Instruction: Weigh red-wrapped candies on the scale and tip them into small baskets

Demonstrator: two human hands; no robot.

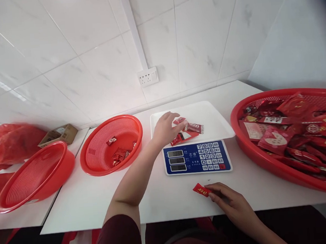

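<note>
My left hand [166, 129] reaches over the white pan of the weighing scale [216, 123] and its fingers close on red snack packets [186, 131] lying there. My right hand [228, 202] rests near the table's front edge and pinches a small red packet [201, 190] at its fingertips. The scale's blue keypad and display [196, 157] face me between the two hands.
A large red basket [255, 152] full of red packets sits at the right. A red colander [111, 145] with a few packets stands left of the scale. Another red basket [32, 177], a cardboard box [58, 134] and red bags [9, 143] lie further left. A wall socket [147, 77] is behind.
</note>
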